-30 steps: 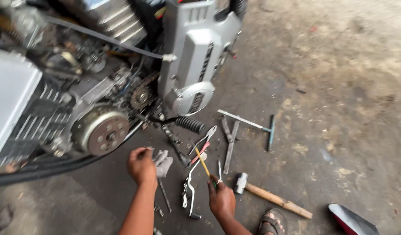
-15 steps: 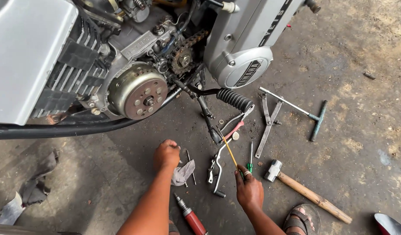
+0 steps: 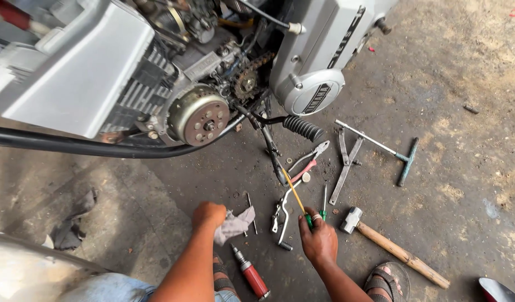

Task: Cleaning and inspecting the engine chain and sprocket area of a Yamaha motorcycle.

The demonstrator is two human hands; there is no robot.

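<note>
The left hand (image 3: 208, 215) squeezes a grey rag (image 3: 234, 223), and the right hand (image 3: 319, 240) grips a yellow screwdriver (image 3: 295, 196) by its handle, tip toward the motorbike engine (image 3: 200, 116), with the hammer (image 3: 394, 248) close on the ground (image 3: 447, 184).

a stained concrete floor (image 3: 447, 67) carries a hammer (image 3: 394, 246) at four o'clock, a t-handle wrench (image 3: 380, 148) at two, pliers (image 3: 310, 158) near centre, a red-handled driver (image 3: 250, 274) at six.

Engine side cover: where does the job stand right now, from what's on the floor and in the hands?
Done: the engine's side is open, with the round flywheel and chain sprocket bare. In hand: the right hand grips a yellow-shafted screwdriver; the left hand holds a grey rag. Left: nothing is refitted; pliers, hammer and T-wrench lie on the floor.
</note>
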